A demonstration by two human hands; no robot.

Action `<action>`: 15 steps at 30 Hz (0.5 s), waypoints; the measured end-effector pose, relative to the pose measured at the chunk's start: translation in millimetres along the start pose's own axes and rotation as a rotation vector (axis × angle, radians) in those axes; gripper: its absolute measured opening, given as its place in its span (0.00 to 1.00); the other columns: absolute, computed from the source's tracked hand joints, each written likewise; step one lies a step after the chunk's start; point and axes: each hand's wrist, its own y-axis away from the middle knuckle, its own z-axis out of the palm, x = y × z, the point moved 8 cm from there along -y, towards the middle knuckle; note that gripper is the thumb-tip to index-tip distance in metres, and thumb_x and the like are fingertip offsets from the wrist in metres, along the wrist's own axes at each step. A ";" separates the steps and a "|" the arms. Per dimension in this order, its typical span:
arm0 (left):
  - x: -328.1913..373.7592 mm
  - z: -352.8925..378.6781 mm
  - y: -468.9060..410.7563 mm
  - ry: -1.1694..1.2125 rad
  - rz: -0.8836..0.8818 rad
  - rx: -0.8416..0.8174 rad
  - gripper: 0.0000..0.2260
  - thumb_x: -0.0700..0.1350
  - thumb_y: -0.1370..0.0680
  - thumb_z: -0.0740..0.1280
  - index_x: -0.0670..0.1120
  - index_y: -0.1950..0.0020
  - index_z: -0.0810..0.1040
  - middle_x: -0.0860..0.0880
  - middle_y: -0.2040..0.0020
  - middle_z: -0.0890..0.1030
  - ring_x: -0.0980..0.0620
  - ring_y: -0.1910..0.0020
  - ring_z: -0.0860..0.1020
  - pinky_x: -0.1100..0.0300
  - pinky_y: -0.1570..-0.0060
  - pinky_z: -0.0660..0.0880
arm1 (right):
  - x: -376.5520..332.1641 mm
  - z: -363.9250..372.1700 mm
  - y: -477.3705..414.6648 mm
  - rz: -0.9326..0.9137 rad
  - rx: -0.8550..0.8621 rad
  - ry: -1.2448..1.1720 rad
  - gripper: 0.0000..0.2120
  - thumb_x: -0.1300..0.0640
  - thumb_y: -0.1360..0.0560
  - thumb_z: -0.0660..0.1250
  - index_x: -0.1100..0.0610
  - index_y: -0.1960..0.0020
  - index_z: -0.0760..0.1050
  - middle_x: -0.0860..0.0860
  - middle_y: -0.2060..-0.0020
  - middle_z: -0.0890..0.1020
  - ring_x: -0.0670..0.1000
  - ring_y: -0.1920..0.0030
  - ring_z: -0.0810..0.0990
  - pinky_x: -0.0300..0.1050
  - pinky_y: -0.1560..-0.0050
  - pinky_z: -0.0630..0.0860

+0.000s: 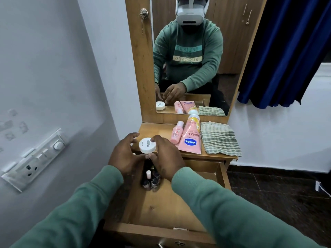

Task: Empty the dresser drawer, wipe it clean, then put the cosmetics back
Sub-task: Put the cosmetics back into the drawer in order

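Polish bottles (151,179) in drawer (161,208); pink tube (190,138), checked cloth (219,138) near white jar (147,145).

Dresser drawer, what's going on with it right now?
A person is partway through emptying the drawer. The right hand pinches a white jar at the front left edge of the dresser top, with the left hand open beside it. A pink bottle, a tube and a checked cloth already lie on top. Nail polish bottles are left at the drawer's back.
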 end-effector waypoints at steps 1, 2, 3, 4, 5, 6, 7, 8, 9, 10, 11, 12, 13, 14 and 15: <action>-1.1 0.6 -1.2 -0.002 -0.001 -0.020 0.37 0.40 0.34 0.84 0.51 0.28 0.73 0.50 0.42 0.80 0.57 0.51 0.81 0.59 0.47 0.78 | -2.8 4.0 -5.6 0.006 -0.024 0.037 0.22 0.59 0.24 0.72 0.52 0.33 0.69 0.54 0.39 0.79 0.58 0.41 0.78 0.54 0.43 0.78; -2.9 1.2 -3.6 -0.004 -0.002 -0.035 0.38 0.39 0.34 0.84 0.51 0.27 0.72 0.49 0.42 0.81 0.57 0.51 0.81 0.57 0.45 0.79 | -3.5 8.0 -10.9 0.023 -0.048 0.069 0.23 0.59 0.25 0.72 0.54 0.33 0.69 0.56 0.39 0.79 0.60 0.41 0.78 0.54 0.43 0.77; -4.4 2.1 -6.6 0.000 -0.002 -0.048 0.38 0.39 0.33 0.83 0.51 0.27 0.72 0.49 0.42 0.81 0.56 0.51 0.82 0.57 0.44 0.79 | -2.6 12.5 -15.1 0.046 -0.072 0.097 0.23 0.59 0.25 0.72 0.54 0.33 0.68 0.56 0.40 0.79 0.60 0.41 0.78 0.54 0.44 0.76; -5.4 2.6 -9.8 -0.001 -0.003 -0.060 0.38 0.38 0.33 0.83 0.50 0.26 0.73 0.49 0.42 0.81 0.55 0.51 0.82 0.58 0.43 0.79 | -0.9 17.1 -19.0 0.068 -0.091 0.121 0.24 0.59 0.25 0.72 0.55 0.32 0.67 0.57 0.40 0.79 0.61 0.41 0.78 0.53 0.45 0.76; -5.8 3.2 -13.7 -0.007 0.000 -0.071 0.37 0.37 0.33 0.83 0.50 0.26 0.73 0.48 0.42 0.81 0.53 0.51 0.83 0.57 0.42 0.79 | 1.3 20.7 -21.8 0.084 -0.105 0.134 0.24 0.58 0.24 0.72 0.55 0.32 0.67 0.57 0.40 0.79 0.61 0.41 0.78 0.52 0.46 0.74; -6.4 3.5 -17.4 -0.012 0.003 -0.079 0.37 0.37 0.33 0.82 0.50 0.26 0.74 0.48 0.42 0.82 0.52 0.50 0.83 0.54 0.40 0.79 | 3.4 23.8 -24.1 0.094 -0.116 0.134 0.24 0.57 0.24 0.72 0.55 0.32 0.67 0.57 0.40 0.79 0.60 0.40 0.78 0.51 0.47 0.74; -6.9 3.7 -20.4 -0.009 0.007 -0.086 0.36 0.36 0.33 0.82 0.49 0.27 0.74 0.48 0.43 0.82 0.51 0.49 0.83 0.50 0.38 0.79 | 5.0 25.1 -25.5 0.100 -0.118 0.122 0.25 0.56 0.24 0.73 0.55 0.31 0.67 0.57 0.39 0.79 0.60 0.40 0.78 0.51 0.47 0.73; -7.0 3.7 -21.8 -0.003 0.011 -0.092 0.36 0.36 0.32 0.82 0.49 0.27 0.74 0.48 0.44 0.82 0.51 0.50 0.83 0.49 0.38 0.80 | 6.7 24.6 -26.1 0.107 -0.116 0.100 0.25 0.56 0.24 0.73 0.55 0.31 0.68 0.57 0.39 0.79 0.60 0.39 0.77 0.51 0.46 0.73; -6.3 3.7 -21.4 0.007 0.020 -0.096 0.36 0.36 0.33 0.82 0.49 0.27 0.74 0.49 0.45 0.82 0.51 0.51 0.82 0.50 0.39 0.80 | 7.4 22.2 -25.3 0.110 -0.105 0.073 0.25 0.57 0.24 0.73 0.55 0.30 0.68 0.56 0.39 0.79 0.60 0.39 0.77 0.51 0.45 0.74; -3.4 2.8 -18.5 0.017 0.029 -0.097 0.37 0.36 0.33 0.82 0.48 0.27 0.74 0.50 0.46 0.82 0.53 0.52 0.82 0.53 0.41 0.81 | 8.3 18.8 -23.6 0.109 -0.091 0.045 0.25 0.58 0.24 0.72 0.55 0.30 0.69 0.56 0.38 0.79 0.59 0.38 0.77 0.51 0.43 0.75; 0.1 0.8 -13.7 0.030 0.044 -0.093 0.37 0.36 0.33 0.83 0.49 0.27 0.74 0.50 0.47 0.82 0.54 0.54 0.82 0.57 0.44 0.81 | 8.7 15.3 -20.0 0.104 -0.077 0.016 0.26 0.58 0.25 0.73 0.55 0.28 0.70 0.55 0.37 0.78 0.58 0.37 0.77 0.52 0.40 0.75; 3.7 -2.5 -7.2 0.041 0.065 -0.087 0.37 0.36 0.34 0.83 0.50 0.27 0.75 0.50 0.47 0.82 0.56 0.56 0.81 0.59 0.46 0.81 | 9.2 11.4 -14.5 0.096 -0.072 -0.010 0.29 0.57 0.25 0.74 0.54 0.27 0.70 0.54 0.36 0.78 0.57 0.36 0.76 0.52 0.38 0.75; 6.0 -6.3 1.6 0.046 0.087 -0.087 0.38 0.36 0.34 0.83 0.51 0.27 0.75 0.51 0.48 0.82 0.56 0.57 0.81 0.59 0.48 0.81 | 9.4 8.4 -5.8 0.085 -0.078 -0.037 0.31 0.56 0.27 0.76 0.53 0.26 0.70 0.53 0.35 0.78 0.56 0.37 0.77 0.52 0.36 0.75; 8.2 -9.8 13.0 0.041 0.111 -0.098 0.38 0.36 0.34 0.83 0.52 0.28 0.75 0.51 0.48 0.83 0.56 0.56 0.81 0.58 0.49 0.82 | 11.1 5.9 4.8 0.078 -0.093 -0.072 0.34 0.55 0.29 0.78 0.52 0.26 0.70 0.52 0.36 0.79 0.54 0.38 0.78 0.52 0.36 0.76; 8.6 -11.7 25.9 0.035 0.136 -0.122 0.38 0.36 0.35 0.84 0.53 0.28 0.75 0.52 0.49 0.83 0.56 0.56 0.82 0.57 0.50 0.82 | 13.6 3.6 18.0 0.078 -0.120 -0.125 0.36 0.55 0.30 0.79 0.52 0.25 0.70 0.51 0.37 0.80 0.53 0.41 0.80 0.52 0.37 0.77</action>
